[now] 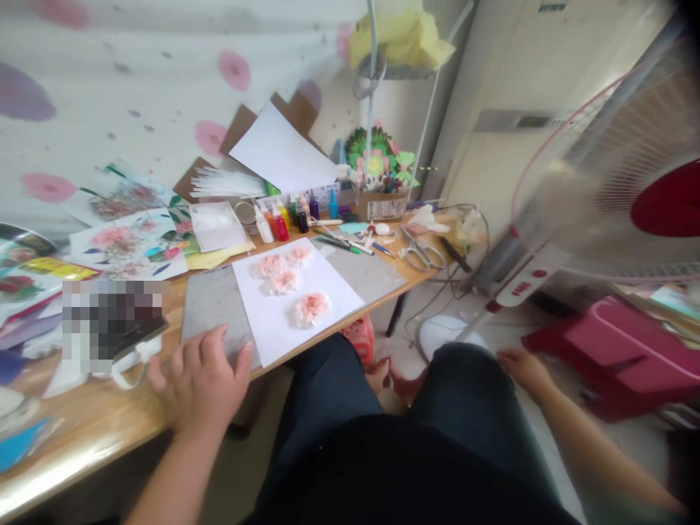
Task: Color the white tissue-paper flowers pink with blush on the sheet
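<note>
My left hand (202, 375) lies palm down at the table's front edge, fingers spread and holding nothing. Its fingertips rest at the corner of a grey mat (211, 306), beside a white strap (131, 368). Right of it, a white sheet of paper (259, 321) carries several pink-and-white paper flowers (311, 308), three grouped at the back and one nearer the front. My right hand (522, 368) is off the table beside my right knee (470, 364). Its fingers reach toward the knee, with no object visible in them; some finger detail is blurred.
Small colour bottles (281, 226), pens (344, 244) and scissors (421, 251) line the table's back and right. Finished flower pictures (131, 248) and a white tray (219, 226) lie left. A fan (601, 189) and a pink bin (634, 350) stand at right.
</note>
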Available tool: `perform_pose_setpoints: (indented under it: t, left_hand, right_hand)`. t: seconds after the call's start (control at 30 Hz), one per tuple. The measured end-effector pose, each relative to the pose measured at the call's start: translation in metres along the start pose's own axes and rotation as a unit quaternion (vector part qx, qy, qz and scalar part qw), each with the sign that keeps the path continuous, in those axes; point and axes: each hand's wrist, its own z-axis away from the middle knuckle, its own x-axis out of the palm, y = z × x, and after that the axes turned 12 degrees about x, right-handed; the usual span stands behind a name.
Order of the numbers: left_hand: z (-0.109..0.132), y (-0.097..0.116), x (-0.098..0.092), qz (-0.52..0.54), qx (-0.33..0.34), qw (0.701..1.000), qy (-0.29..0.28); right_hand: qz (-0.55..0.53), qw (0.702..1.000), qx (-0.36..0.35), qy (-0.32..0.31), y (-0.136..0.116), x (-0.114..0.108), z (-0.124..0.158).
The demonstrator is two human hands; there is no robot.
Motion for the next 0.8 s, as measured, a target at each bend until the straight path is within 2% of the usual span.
perform_pose_setpoints:
  t: [0.17,0.37,0.57,0.8]
  left_hand:
    - [0.000,0.001,0.000,0.005,0.001,1.000,0.004]
    - [0.001,-0.003,0.006,0.005,0.004,1.000,0.016]
    - [0.003,-0.005,0.008,0.010,0.003,1.000,0.015]
    - [0.004,-0.005,0.008,0.041,-0.003,0.999,0.028]
  right_hand:
    - [0.003,0.999,0.011,-0.044,-0.004,-0.003,0.011]
    - [0.011,1.000,0.016,-0.018,-0.014,-0.019,0.009]
    - [0.013,1.000,-0.008,-0.015,-0.025,-0.018,0.014]
    - [0.018,0.999,-0.021,-0.016,-0.020,-0.020,0.017]
